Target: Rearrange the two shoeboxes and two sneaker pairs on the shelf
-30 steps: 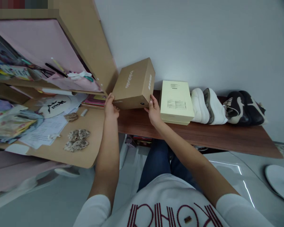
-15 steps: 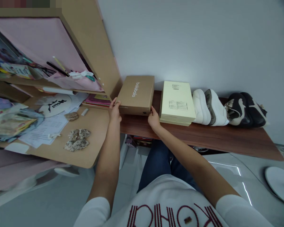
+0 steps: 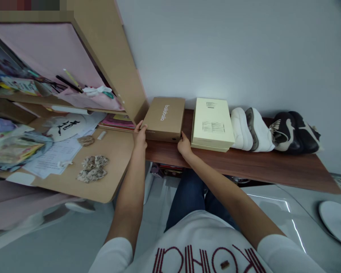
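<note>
A brown cardboard shoebox with white lettering on its lid rests on the dark wooden shelf, close to the wall. My left hand grips its near left corner, thumb on the front side. At the near right corner, my right hand is closed on the box's edge; some of its fingers are hidden. Just right of this hand lies a pale yellow shoebox with printed labels, a narrow gap between the two boxes.
White sneakers and black shoes stand in a row farther right on the shelf. To the left, a desk carries papers, a bow-shaped scrunchie and a plastic bag. A tall wooden panel borders the brown box's left.
The brown shoebox has come down slightly onto the shelf, its top sitting lower in view. Both hands moved with it, still gripping its corners. The yellow box and shoes stayed put.
</note>
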Demonstrator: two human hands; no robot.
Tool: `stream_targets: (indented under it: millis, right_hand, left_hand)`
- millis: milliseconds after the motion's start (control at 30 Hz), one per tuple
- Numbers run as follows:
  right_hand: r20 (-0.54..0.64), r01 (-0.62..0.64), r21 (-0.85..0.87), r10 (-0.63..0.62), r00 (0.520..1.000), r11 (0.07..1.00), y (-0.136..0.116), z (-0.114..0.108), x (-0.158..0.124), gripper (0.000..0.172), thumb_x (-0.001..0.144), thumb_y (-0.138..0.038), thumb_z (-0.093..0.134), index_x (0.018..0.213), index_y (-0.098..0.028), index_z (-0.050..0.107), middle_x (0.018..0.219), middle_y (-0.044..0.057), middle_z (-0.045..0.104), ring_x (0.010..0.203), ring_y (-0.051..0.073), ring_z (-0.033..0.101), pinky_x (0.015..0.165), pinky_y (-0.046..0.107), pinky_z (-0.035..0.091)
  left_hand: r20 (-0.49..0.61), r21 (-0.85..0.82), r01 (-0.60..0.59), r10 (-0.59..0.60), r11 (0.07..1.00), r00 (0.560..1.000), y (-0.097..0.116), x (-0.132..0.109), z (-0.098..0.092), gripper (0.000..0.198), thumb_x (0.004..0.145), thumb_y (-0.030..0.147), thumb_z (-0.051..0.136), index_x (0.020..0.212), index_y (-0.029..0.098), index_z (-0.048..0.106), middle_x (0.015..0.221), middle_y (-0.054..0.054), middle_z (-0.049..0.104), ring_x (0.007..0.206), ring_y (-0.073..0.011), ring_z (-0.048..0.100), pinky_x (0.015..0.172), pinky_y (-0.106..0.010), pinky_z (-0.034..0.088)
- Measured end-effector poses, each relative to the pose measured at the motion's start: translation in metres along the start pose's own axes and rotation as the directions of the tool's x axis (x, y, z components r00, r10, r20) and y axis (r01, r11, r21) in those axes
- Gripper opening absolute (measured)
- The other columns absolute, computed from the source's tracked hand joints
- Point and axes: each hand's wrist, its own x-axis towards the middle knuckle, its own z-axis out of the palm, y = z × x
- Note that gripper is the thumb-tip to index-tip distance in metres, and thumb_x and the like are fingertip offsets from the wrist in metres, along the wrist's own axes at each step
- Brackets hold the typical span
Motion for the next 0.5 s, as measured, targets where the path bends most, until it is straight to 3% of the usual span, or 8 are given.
stream_targets:
  millis: [133,267,367,500]
  right_hand:
    - [0.002,-0.005,0.032,0.005,1.000,0.999,-0.004,-0.003,-0.011,0.064,0.092,-0.017,0.038,0.154,-0.003,0.037,0.157,0.017,0.045,0.149,0.022,0.040,0.123,0.040,0.031]
    - [0.051,0.099,0.066,-0.103,0.993,0.993,-0.011,-0.019,-0.037,0.065,0.098,-0.035,0.039,0.156,-0.007,0.036,0.161,0.016,0.040,0.153,0.022,0.032,0.126,0.040,0.024]
    - [0.077,0.237,0.075,-0.243,0.967,0.969,-0.023,-0.045,-0.052,0.069,0.100,-0.050,0.037,0.158,-0.013,0.033,0.163,0.013,0.037,0.153,0.021,0.030,0.127,0.040,0.022]
    - [0.029,0.356,0.021,-0.357,0.934,0.934,-0.047,-0.092,-0.049,0.070,0.100,-0.057,0.036,0.158,-0.019,0.033,0.164,0.010,0.036,0.154,0.021,0.028,0.128,0.042,0.021]
  left_hand:
    - [0.018,0.078,-0.001,0.000,0.997,1.000,0.004,-0.002,0.001,0.050,0.077,0.026,0.072,0.126,0.019,0.066,0.134,-0.013,0.067,0.126,-0.0238,0.063,0.115,-0.042,0.043]
    - [-0.030,0.237,-0.179,0.191,0.955,0.981,0.021,-0.017,0.008,0.051,0.084,0.029,0.069,0.133,0.018,0.059,0.147,-0.015,0.056,0.140,-0.0246,0.051,0.122,-0.040,0.033]
    - [0.021,0.287,-0.354,0.363,0.890,0.932,0.041,-0.045,0.028,0.056,0.087,0.036,0.070,0.139,0.021,0.054,0.154,-0.012,0.049,0.148,-0.0238,0.040,0.126,-0.039,0.023]
    - [0.225,0.175,-0.426,0.385,0.888,0.895,0.061,-0.097,0.073,0.056,0.087,0.041,0.072,0.138,0.025,0.055,0.154,-0.008,0.050,0.150,-0.0248,0.036,0.127,-0.040,0.020]
